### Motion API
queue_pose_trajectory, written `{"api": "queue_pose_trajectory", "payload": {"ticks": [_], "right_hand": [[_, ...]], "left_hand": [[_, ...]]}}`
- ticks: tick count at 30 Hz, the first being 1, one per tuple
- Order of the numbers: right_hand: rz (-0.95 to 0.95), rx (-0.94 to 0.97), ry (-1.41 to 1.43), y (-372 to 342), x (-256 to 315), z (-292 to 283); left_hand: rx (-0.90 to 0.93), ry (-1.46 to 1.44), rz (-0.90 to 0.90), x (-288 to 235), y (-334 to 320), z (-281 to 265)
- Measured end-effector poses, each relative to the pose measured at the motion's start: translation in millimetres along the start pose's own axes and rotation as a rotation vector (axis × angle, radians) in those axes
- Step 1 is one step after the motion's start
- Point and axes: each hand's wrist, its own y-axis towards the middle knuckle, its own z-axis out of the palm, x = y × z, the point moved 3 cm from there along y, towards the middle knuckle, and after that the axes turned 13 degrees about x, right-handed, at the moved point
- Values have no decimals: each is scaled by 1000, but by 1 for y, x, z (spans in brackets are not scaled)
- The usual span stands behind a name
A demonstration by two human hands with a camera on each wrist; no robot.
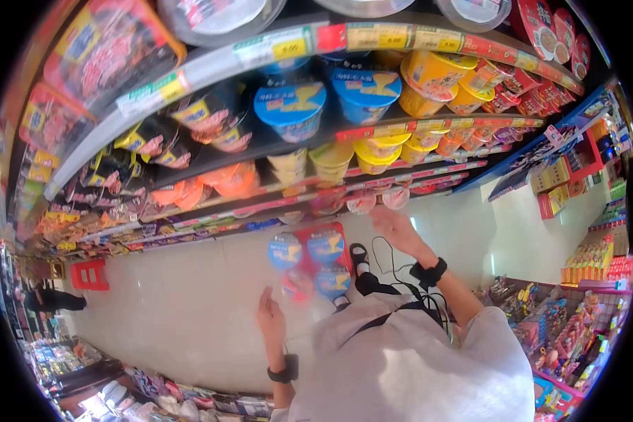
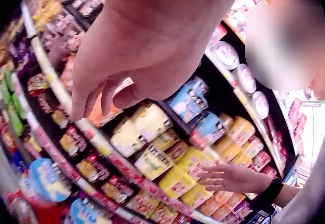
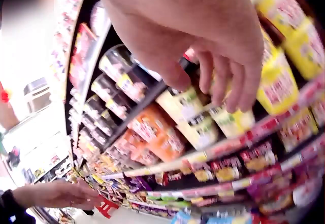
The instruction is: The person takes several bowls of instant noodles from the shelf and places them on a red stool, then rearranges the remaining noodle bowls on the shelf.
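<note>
Both hands hold nothing. The left hand (image 1: 271, 316) hangs in the air with its fingers out, beside a blurred red container (image 1: 344, 235). Several cups show in that container, among them blue-lidded cups (image 1: 333, 280). My right hand (image 1: 399, 232) reaches toward the lower shelves, its fingers loose. In the right wrist view, the right hand (image 3: 203, 51) overlaps pale yellow cups (image 3: 198, 130). The left wrist view shows the left hand (image 2: 137, 66) in front of an orange cup (image 2: 104, 113), fingers bent downward.
Curved shelves of instant noodle cups run across the front, with blue cups (image 1: 290, 111) and yellow cups (image 1: 429, 84) above. A red stool (image 1: 90, 275) stands on the floor at left. Goods racks (image 1: 555, 323) flank the right side; dark cables (image 1: 394, 264) hang near the feet.
</note>
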Motion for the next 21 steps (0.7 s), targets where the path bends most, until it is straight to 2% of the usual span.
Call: {"api": "queue_pose_trajectory", "payload": {"ticks": [1,3,7,10,14,16,17,20,21], "right_hand": [[98,43,-61,-21,-43,24],[417,207,140,-55,-87,61],[438,302,50,-84,-110,109],[448,129,11,-73,-103,128],[474,-72,169,-52,-155,164],[485,-112,279,-42,-179,187],[559,-96,397,-40,-183,198],[689,-8,153,-46,-198,230],[668,13,241,-51,-199,235]], "left_hand": [[1,-26,-44,41,-17,2],[6,-49,-108,84,-42,5],[47,-16,-182,144,-66,9],[63,2,-197,200,-36,10],[-30,-94,-118,232,36,9],[4,-284,-112,234,72,15],[45,-245,-137,225,90,17],[117,-275,-179,222,135,32],[135,-305,-188,225,144,35]]}}
